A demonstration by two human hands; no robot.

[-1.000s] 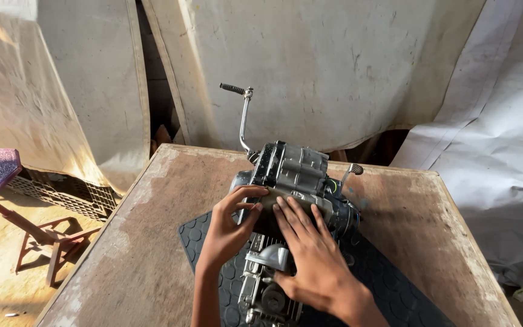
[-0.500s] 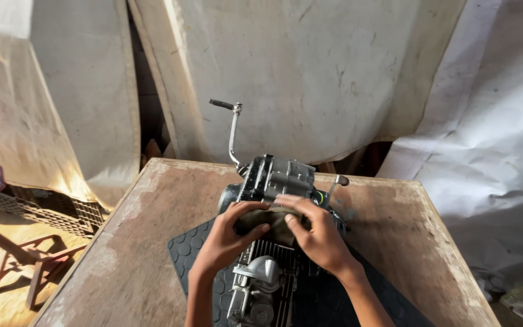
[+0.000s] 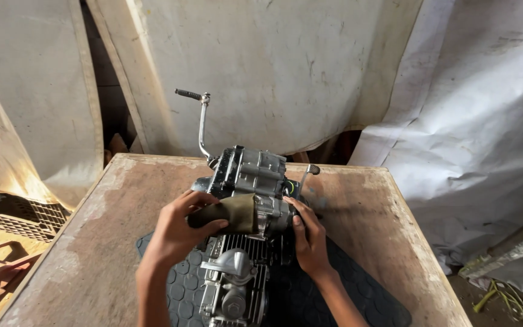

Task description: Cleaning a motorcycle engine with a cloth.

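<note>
- The left hand [image 3: 180, 227] is clamped around a dull olive cloth [image 3: 232, 213], pressing it against the side of a small motorcycle engine [image 3: 246, 200].
- The right hand [image 3: 309, 239] lies flat with fingers spread against the engine's other side, gripping nothing.
- The engine sits on a black studded rubber mat [image 3: 346, 290], its finned cylinder [image 3: 237, 284] pointing toward the person.
- A kick-start lever [image 3: 201, 124] rises from the engine's far end, and a short shift lever [image 3: 307, 177] sticks out on the right.
- The mat lies on a worn wooden counter [image 3: 92, 260].
- Pale sheeting [image 3: 286, 66] hangs behind.
</note>
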